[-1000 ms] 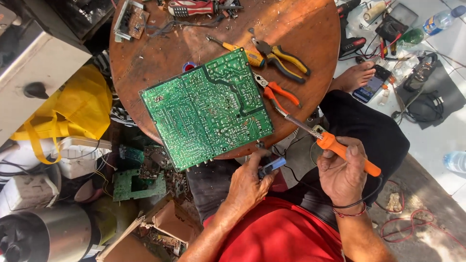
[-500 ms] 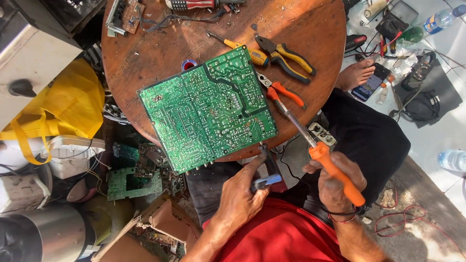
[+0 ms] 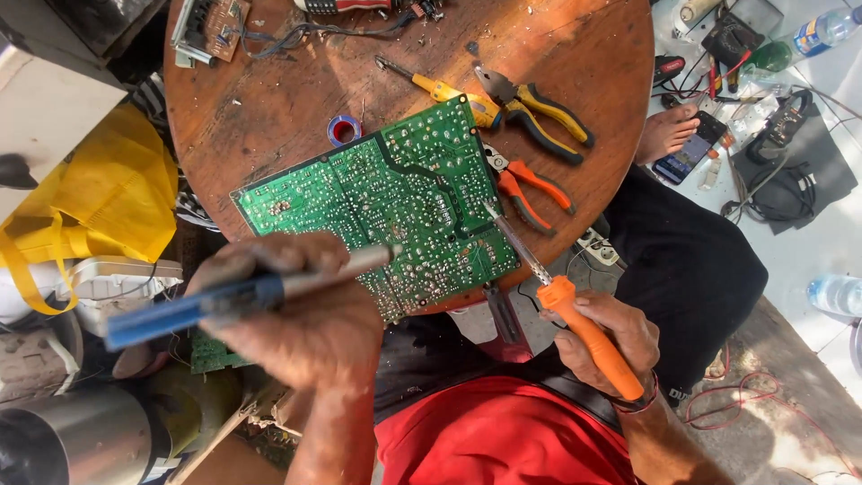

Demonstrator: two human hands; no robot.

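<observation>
**A:** ok so what are we looking at? We've got a round wooden table point(image 3: 269, 117), brown and pretty scuffed, sitting out in bright sun. Pale tiled floor point(image 3: 808, 242) off to the right, a yellow bag point(image 3: 108, 198) on the left, a shiny metal cylinder point(image 3: 63, 445) down in the lower left corner.

**B:** yeah, and clutter everywhere. On the table we see a yellow-handled screwdriver point(image 3: 431, 85), black-and-yellow pliers point(image 3: 539, 112), small orange cutters point(image 3: 525, 189) and a little blue tape roll point(image 3: 343, 130). There's a plastic bottle point(image 3: 831, 27) on the floor.

**A:** The green circuit board point(image 3: 395, 207) lies flat, solder side up, at the near edge of the table and slightly overhanging it.

**B:** Right hand point(image 3: 602, 337) is closed around the orange soldering iron point(image 3: 584, 328), below the board's near right corner, off the table. The metal tip reaches up to the board's right edge; we can't tell if it's touching.

**A:** And the left hand point(image 3: 305, 314) is fisted around a blue-handled tool with a metal barrel point(image 3: 242, 292), blurry, held up close to the camera over the board's near left corner.
</observation>
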